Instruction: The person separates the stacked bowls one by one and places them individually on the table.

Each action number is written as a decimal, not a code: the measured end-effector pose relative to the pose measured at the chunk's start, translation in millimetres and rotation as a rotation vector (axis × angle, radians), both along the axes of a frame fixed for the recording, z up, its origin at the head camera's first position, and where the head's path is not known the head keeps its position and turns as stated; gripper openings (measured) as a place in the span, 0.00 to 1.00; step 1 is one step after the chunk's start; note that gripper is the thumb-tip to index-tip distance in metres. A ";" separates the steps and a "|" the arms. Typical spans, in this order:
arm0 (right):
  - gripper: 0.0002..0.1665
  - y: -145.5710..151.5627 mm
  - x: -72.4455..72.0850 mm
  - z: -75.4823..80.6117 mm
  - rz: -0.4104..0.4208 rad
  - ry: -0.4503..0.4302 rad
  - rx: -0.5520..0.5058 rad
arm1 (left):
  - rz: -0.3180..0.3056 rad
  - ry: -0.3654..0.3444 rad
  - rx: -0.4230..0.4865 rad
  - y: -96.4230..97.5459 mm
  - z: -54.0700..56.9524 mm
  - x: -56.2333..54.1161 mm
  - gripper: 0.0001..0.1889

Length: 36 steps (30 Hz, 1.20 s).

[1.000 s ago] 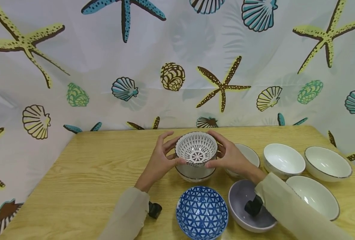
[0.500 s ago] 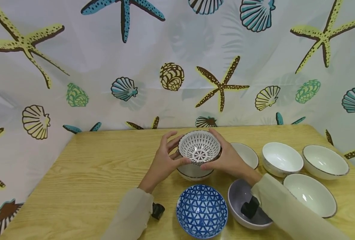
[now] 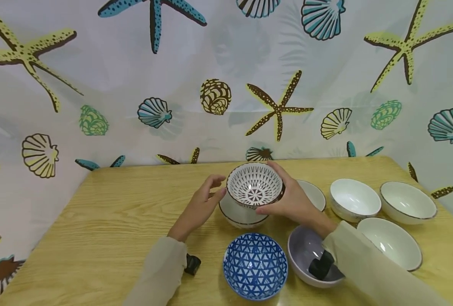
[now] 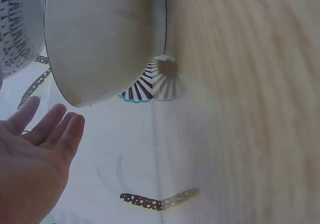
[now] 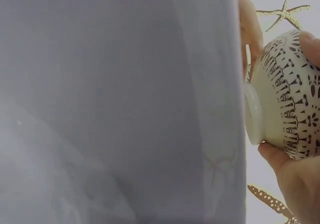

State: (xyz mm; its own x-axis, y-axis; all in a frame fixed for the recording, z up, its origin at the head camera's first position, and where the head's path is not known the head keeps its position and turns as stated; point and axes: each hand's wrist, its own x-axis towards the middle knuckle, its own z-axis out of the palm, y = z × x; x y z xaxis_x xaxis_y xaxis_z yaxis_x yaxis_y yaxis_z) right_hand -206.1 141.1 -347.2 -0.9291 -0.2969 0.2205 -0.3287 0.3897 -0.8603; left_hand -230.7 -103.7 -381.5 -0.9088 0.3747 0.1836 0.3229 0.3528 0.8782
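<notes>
A small white bowl with a dark patterned inside [image 3: 255,185] is held up above the table, tilted toward me. My right hand [image 3: 293,199] grips it by its right side, thumb at the front of the rim. In the right wrist view the fingers hold the outer wall of the patterned bowl [image 5: 295,99], near its foot. My left hand [image 3: 199,208] is off to the left of the bowl, fingers relaxed and apart from it. Below the raised bowl stands a plain white bowl with a dark rim [image 3: 242,214], partly hidden by it; the left wrist view shows that plain bowl [image 4: 100,39] beyond the left fingers.
A blue triangle-patterned bowl [image 3: 255,267] stands in front, with a greyish-purple bowl [image 3: 303,255] to its right, under my right wrist. Several white bowls [image 3: 408,199] stand on the right side of the wooden table [image 3: 108,221]. A shell-print cloth [image 3: 188,55] hangs behind.
My left hand has let go of the patterned bowl and drawn away to the left. The right hand still holds the bowl up. The whole view shifts slightly left.
</notes>
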 end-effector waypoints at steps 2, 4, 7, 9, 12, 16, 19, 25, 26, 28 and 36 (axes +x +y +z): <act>0.67 0.0 0.0 0.5 -0.009 -0.004 0.003 | 0.005 -0.034 -0.046 -0.8 -1.4 -0.5 0.26; 0.67 1.8 0.7 0.0 -0.017 -0.009 0.005 | -0.016 -0.065 -0.073 -0.7 -2.5 -0.4 0.29; 0.67 7.0 3.3 -0.3 -0.037 -0.004 0.020 | -0.061 -0.083 -0.125 0.5 -4.7 -0.4 0.37; 0.66 10.7 4.9 1.2 -0.044 -0.004 0.022 | -0.091 -0.074 -0.141 0.8 -5.2 -0.2 0.42; 0.66 16.2 6.4 5.7 -0.055 -0.007 0.026 | -0.117 -0.061 -0.156 0.3 -5.3 0.3 0.47; 0.66 22.9 6.9 12.5 -0.065 -0.030 0.009 | -0.132 -0.061 -0.163 -0.6 -4.0 1.2 0.51; 0.66 28.0 7.1 15.8 -0.072 -0.039 0.002 | -0.125 -0.064 -0.175 -0.8 -3.5 2.4 0.52; 0.65 38.2 12.5 22.6 -0.096 -0.035 0.014 | -0.110 -0.062 -0.190 -1.8 -4.3 4.4 0.54; 0.65 39.8 13.7 23.9 -0.098 -0.034 0.016 | -0.106 -0.061 -0.195 -2.3 -4.4 4.6 0.54; 0.64 43.2 15.8 25.6 -0.101 -0.032 0.018 | -0.098 -0.061 -0.199 -3.2 -4.0 5.0 0.55; 0.65 68.0 27.8 30.2 -0.161 -0.015 0.046 | -0.093 -0.057 -0.216 -4.0 -4.2 3.8 0.55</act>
